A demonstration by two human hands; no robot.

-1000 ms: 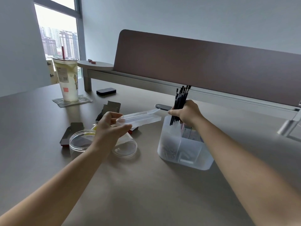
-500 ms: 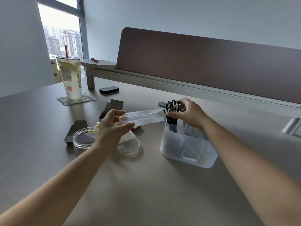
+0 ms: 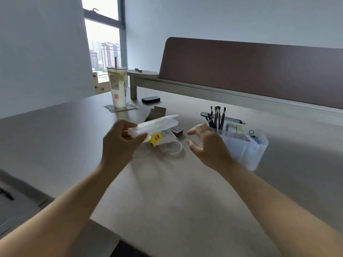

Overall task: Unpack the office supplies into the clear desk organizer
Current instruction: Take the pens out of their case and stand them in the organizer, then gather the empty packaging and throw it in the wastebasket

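Writing on the yellow packet is too blurry to read. Left hand pinches a clear case; right hand hangs loose, holding nothing.

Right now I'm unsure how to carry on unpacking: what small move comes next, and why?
Probably set the clear plastic case down: the left hand holds it, and the black pens already stand in the clear desk organizer. The right hand is free.

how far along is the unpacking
Done: thin black refills stand in the clear plastic desk organizer, beside paper pads and clips. In hand: the left hand holds the long clear plastic case; the right hand hovers open. Left: a yellow-labelled packet and small boxes on the desk.
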